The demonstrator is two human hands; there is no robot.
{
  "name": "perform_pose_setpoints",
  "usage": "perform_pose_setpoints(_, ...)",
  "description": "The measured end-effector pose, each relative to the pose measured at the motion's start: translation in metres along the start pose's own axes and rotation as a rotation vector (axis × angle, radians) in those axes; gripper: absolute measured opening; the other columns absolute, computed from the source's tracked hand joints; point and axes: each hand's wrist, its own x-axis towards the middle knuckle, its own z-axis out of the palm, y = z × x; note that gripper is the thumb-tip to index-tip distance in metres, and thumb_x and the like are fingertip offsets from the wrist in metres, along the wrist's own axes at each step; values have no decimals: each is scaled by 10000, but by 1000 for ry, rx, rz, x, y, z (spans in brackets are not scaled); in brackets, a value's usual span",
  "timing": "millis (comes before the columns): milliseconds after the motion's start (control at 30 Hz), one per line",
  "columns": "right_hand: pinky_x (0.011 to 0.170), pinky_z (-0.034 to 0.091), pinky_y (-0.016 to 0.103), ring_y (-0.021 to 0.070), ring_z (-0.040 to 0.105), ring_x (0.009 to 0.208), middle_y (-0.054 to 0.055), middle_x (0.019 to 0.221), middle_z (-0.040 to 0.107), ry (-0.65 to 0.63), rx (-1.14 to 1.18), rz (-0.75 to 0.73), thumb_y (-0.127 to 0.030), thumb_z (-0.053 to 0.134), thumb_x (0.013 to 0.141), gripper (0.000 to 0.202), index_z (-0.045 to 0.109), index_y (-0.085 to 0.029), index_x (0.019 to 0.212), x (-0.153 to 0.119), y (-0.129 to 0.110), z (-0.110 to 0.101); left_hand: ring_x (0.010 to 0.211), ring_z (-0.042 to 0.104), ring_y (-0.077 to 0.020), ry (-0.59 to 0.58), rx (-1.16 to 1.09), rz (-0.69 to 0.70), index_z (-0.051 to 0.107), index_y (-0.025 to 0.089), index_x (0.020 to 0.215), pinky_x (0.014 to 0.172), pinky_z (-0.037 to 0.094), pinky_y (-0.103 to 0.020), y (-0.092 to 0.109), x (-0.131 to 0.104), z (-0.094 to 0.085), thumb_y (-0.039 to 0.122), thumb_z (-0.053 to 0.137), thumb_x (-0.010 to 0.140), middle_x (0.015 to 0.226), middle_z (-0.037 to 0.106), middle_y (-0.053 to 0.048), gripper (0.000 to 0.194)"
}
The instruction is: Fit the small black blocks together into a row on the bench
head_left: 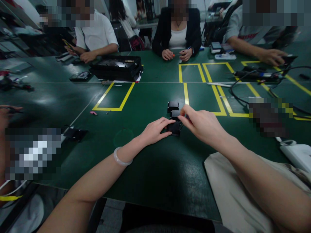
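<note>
Three small black blocks stand in a short column on the green table. The far block (173,105) has nothing touching it. My right hand (198,121) is at the right side of the middle block (175,114), thumb and forefinger pinched together at its edge; whatever lies between the fingertips is too small to make out. From the left, my left hand (157,129) grips the near block (173,128) between thumb and fingers. A pale bracelet (119,157) circles the left wrist.
Across the green table (150,181) sit several people. A large black case (116,68) lies at the back left, cables and a black device (259,75) at the back right. Beige cloth (225,184) covers the right front edge; a white adapter (297,155) rests beyond it.
</note>
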Motion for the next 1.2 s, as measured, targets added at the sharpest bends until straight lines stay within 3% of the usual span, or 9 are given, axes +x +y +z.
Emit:
perform_pose_setpoints(167, 515, 252, 263, 175, 598, 596, 28, 771, 678, 38, 65, 11, -313, 307, 961, 284, 437, -173, 1170, 0, 1, 2, 991, 581, -193, -13, 5, -4, 415, 273, 1362, 829, 491, -309, 0, 0, -1, 332, 550, 912, 1179, 536, -65, 474)
perform_pose_setpoints(367, 517, 240, 259, 170, 591, 594, 22, 734, 670, 6, 15, -11, -334, 325, 957, 242, 485, -195, 1074, -1, 1, 0, 999, 580, -203, -8, 7, 2, 421, 271, 1357, 823, 492, -314, -1, 0, 1, 347, 545, 914, 1175, 538, -69, 466)
perform_pose_setpoints(700, 508, 238, 263, 167, 588, 575, 11, 716, 663, 43, 34, -7, -309, 321, 951, 250, 468, -188, 1112, -1, 1, 3, 1036, 574, -212, -13, 50, 10, 407, 269, 1369, 837, 490, -315, 1, 1, -1, 340, 536, 921, 1184, 537, -71, 471)
perform_pose_setpoints(900, 507, 223, 263, 169, 591, 590, 22, 722, 659, 11, 14, -28, -384, 316, 969, 272, 506, -196, 1023, -1, 1, 2, 1033, 578, -216, 2, 53, 10, 420, 257, 1349, 820, 497, -317, 0, 0, 1, 337, 540, 918, 1195, 539, -75, 455)
perform_pose_setpoints(1067, 498, 225, 261, 163, 561, 544, 13, 710, 654, 29, 14, -16, -306, 308, 964, 251, 459, -177, 1117, -2, 1, 0, 1045, 572, -210, -24, 43, 0, 399, 266, 1372, 852, 494, -321, 2, 1, -2, 326, 539, 921, 1206, 531, -71, 476)
perform_pose_setpoints(1200, 503, 223, 259, 166, 579, 576, 12, 731, 658, 59, 32, -23, -337, 319, 967, 249, 461, -185, 1104, -3, 0, 1, 1027, 580, -209, -11, 51, 6, 410, 261, 1360, 841, 497, -318, 1, 1, 0, 332, 541, 919, 1195, 536, -72, 466)
